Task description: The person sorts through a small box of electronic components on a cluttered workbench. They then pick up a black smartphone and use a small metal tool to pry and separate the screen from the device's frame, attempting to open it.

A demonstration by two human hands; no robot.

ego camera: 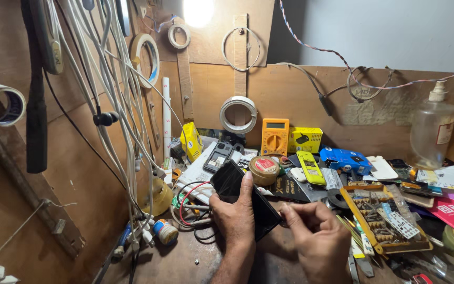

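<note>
A yellow multimeter point(275, 137) stands against the worktop's back wall beside a yellow box point(305, 139). A clear bottle point(432, 131) stands at the right edge. White cables point(112, 105) hang at the left.

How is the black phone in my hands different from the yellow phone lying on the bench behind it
The black phone is held off the bench by the left hand, with the right hand at its lower end; the yellow phone lies untouched among the clutter. The black one is dark and plain on the side facing the camera, while the yellow one is bright, with buttons visible. The black one also looks wider. Both are flat, oblong handsets.
</note>
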